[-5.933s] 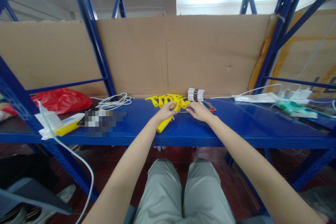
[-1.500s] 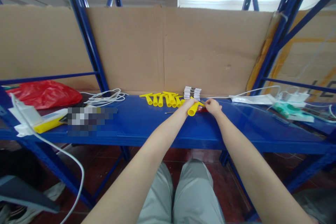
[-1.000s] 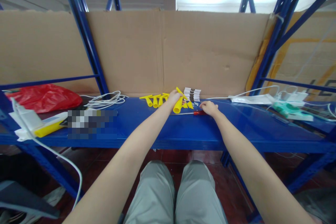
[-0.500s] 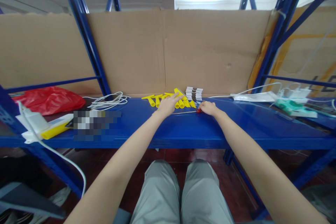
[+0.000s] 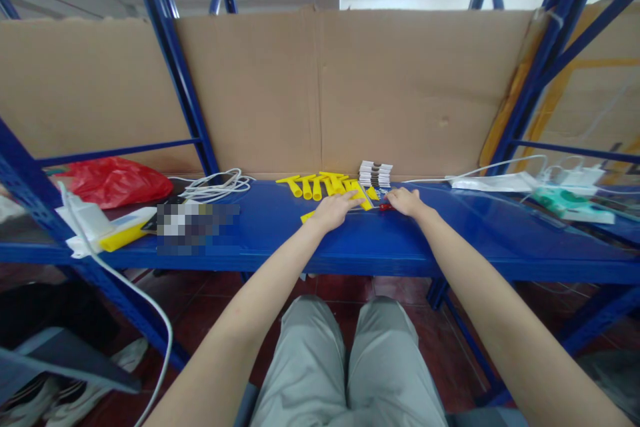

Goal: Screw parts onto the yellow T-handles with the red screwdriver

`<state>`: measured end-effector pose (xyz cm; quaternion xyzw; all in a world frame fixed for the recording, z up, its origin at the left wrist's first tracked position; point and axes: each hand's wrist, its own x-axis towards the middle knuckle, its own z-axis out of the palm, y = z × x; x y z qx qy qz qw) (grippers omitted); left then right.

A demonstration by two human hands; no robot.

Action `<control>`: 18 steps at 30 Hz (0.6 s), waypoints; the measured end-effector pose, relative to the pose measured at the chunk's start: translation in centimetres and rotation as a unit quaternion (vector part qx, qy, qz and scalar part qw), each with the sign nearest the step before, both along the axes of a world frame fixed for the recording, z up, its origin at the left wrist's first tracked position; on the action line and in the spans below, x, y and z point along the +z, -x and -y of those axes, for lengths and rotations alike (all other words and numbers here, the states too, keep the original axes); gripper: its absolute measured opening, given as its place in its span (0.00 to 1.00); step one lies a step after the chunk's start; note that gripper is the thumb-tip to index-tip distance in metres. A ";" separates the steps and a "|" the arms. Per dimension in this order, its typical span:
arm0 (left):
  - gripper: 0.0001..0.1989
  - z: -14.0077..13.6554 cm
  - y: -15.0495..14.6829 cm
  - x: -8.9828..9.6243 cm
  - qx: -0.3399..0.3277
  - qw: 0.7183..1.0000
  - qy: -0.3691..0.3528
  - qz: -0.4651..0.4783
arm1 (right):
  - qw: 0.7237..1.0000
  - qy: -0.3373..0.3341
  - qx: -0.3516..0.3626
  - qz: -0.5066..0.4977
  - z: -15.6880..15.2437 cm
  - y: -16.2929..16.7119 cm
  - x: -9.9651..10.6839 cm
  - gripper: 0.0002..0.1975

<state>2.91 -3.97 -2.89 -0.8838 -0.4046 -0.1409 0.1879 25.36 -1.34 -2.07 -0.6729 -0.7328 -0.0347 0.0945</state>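
Yellow tubes [image 5: 320, 185] lie in a row at the back edge of the shelf [image 5: 450, 240], mouths toward the front, tucked against the cardboard sheet [image 5: 320, 87] that walls the back. Cardboard sheet is biggest, then the blue shelf. Red bag [image 5: 117, 181] sits at the left back corner, white cables [image 5: 215, 187] beside it. White stack [image 5: 376, 174] stands just right of the tubes. Left hand [image 5: 334, 209] lies flat over one yellow tube, fingers spread, probably pinning it so it can't roll. Right hand [image 5: 406, 200] has fingertips pressed on a small red-handled tool [image 5: 384, 207], nearly hidden; pinch or plain touch, cannot tell.
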 end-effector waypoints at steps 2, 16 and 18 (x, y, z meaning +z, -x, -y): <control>0.29 0.0 0.1 0.0 0.002 1.000 0.001 0.000 | 1.000 -0.001 0.001 -0.026 -0.1 -0.1 -0.1 0.27; 0.28 0.2 -0.1 0.0 -0.015 1.000 0.002 -0.012 | 0.999 -0.003 0.002 -0.034 -0.6 0.3 -0.7 0.25; 0.29 0.3 -0.1 0.1 -0.016 1.000 0.000 -0.015 | 1.000 -0.003 0.002 -0.030 -0.5 0.4 -0.7 0.24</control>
